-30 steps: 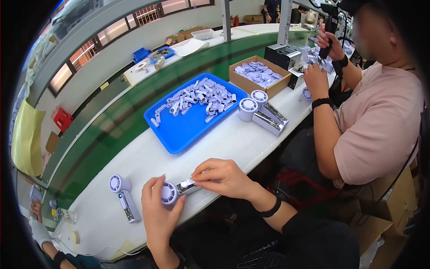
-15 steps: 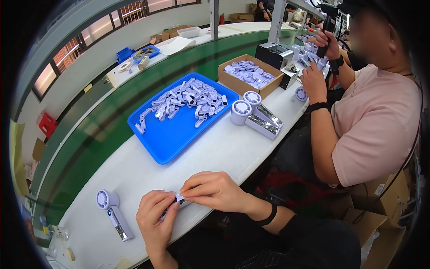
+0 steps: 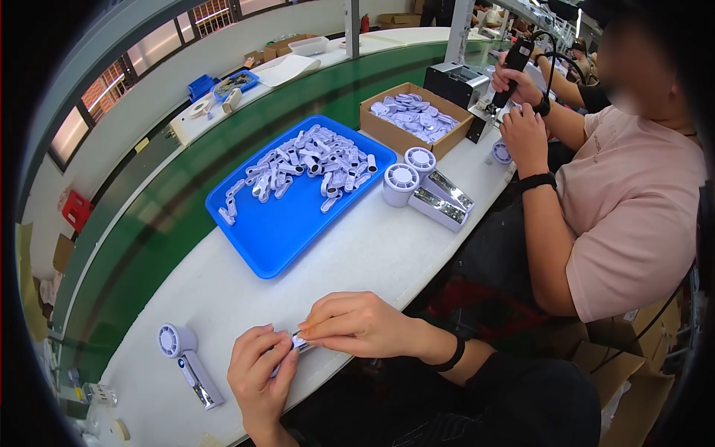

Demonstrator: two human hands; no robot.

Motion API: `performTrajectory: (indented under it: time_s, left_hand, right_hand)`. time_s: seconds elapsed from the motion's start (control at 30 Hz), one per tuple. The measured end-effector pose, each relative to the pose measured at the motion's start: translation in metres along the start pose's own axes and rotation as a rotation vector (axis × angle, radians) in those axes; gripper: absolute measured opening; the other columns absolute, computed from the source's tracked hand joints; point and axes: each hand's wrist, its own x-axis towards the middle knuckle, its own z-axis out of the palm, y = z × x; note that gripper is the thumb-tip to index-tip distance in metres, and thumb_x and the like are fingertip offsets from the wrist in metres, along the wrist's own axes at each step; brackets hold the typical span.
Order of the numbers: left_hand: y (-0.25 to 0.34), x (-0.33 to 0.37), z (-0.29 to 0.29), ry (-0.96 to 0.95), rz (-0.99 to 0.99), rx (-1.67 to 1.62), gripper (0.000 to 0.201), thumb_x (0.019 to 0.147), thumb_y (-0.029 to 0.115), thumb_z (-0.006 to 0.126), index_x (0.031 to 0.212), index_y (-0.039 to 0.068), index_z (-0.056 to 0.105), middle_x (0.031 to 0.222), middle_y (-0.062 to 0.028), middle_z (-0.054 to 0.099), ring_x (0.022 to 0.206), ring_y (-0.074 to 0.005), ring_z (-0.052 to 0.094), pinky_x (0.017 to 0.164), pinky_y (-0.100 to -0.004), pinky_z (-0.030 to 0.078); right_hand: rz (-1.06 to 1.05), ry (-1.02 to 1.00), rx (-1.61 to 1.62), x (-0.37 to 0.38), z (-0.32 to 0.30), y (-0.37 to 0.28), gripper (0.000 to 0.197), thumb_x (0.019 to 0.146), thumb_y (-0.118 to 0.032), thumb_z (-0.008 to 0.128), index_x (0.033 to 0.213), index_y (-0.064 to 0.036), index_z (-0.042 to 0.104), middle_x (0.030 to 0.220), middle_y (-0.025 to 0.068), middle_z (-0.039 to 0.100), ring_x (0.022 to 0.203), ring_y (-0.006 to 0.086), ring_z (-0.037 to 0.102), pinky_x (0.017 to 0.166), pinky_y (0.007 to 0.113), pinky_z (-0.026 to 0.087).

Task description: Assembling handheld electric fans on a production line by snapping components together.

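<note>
Close to the table's front edge, my left hand (image 3: 262, 366) and my right hand (image 3: 361, 326) meet over a pale lavender plastic part (image 3: 299, 341). My left thumb and fingers close around one end, while my right fingertips pinch at the other. Most of the part is covered by the fingers, so its full shape is hidden. To the left of my left hand lies a lavender handheld fan (image 3: 189, 363), its round grille towards the back and its handle showing a shiny inner strip.
A blue tray (image 3: 272, 257) holds many small lavender pieces. Right of it lie two more handheld fans (image 3: 426, 190), near a cardboard box (image 3: 406, 145) of lavender parts. At the right, a co-worker (image 3: 625, 216) holds a black power screwdriver (image 3: 512, 71). A green belt (image 3: 160, 257) runs behind the table.
My hands stay together on the lavender part, with small finger shifts. The co-worker's black tool has moved left and lower. The whole view has shifted slightly.
</note>
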Motion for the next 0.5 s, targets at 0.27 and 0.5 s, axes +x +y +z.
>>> performTrajectory:
  time_s: [0.27, 0.5]
  left_hand:
    - [0.0043, 0.0035, -0.0028, -0.012, -0.039, -0.027, 0.021, 0.078, -0.003, 0.085, 0.098, -0.003, 0.079, 0.101, -0.0128, 0.076, 0.103, -0.0338, 0.071, 0.089, -0.0423, 0.058]
    - [0.0093, 0.0072, -0.0060, -0.079, -0.047, -0.005, 0.021, 0.079, -0.002, 0.085, 0.099, -0.003, 0.079, 0.101, -0.0126, 0.076, 0.103, -0.0358, 0.071, 0.090, -0.0431, 0.058]
  right_hand:
    - [-0.014, 0.000, -0.008, 0.0007, 0.0022, -0.0023, 0.018, 0.092, -0.001, 0.079, 0.109, 0.0016, 0.081, 0.106, 0.0112, 0.077, 0.102, 0.0276, 0.075, 0.087, 0.037, 0.062]
    - [-0.029, 0.033, -0.029, -0.0042, 0.0048, -0.0037, 0.018, 0.092, 0.000, 0.078, 0.110, 0.0025, 0.079, 0.106, 0.0117, 0.076, 0.103, 0.0282, 0.074, 0.088, 0.038, 0.062]
